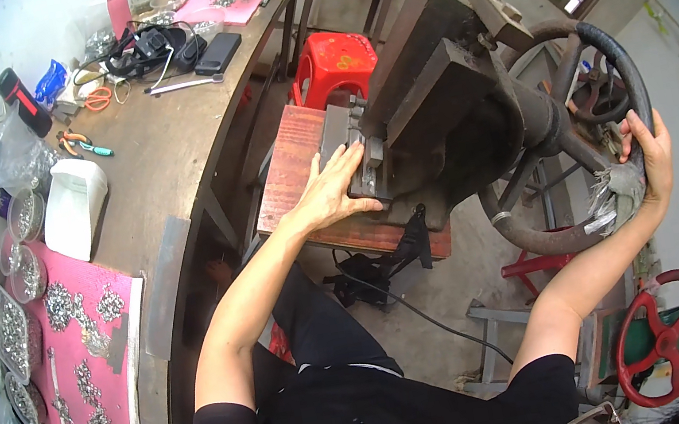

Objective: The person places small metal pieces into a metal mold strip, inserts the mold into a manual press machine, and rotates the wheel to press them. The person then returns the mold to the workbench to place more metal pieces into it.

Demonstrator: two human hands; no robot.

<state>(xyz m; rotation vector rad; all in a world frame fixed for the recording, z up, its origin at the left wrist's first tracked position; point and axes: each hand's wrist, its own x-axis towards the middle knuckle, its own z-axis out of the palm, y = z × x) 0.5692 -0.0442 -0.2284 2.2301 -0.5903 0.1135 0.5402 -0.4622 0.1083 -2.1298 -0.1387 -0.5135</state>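
Gripping wheel (552,122) beside rag (620,190): right hand (656,159), fingers curled round rim. Left hand (329,194): fingers splayed on block (334,127), atop board (286,162) at press (439,101). Pinch hazard: wheel turn could drive press onto fingertips; frayed rag could snag.

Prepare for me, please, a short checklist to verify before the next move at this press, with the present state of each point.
1. Right hand on the dark wheel: ok, it grips the rim.
2. Left hand away from the press: not ok, it rests on the metal fixture.
3. Cloth wrap on the rim neat: not ok, it looks frayed.
4. Any piece seated in the fixture: cannot tell, partly covered.
5. Red stool away from the wheel: ok, beyond the wooden board.
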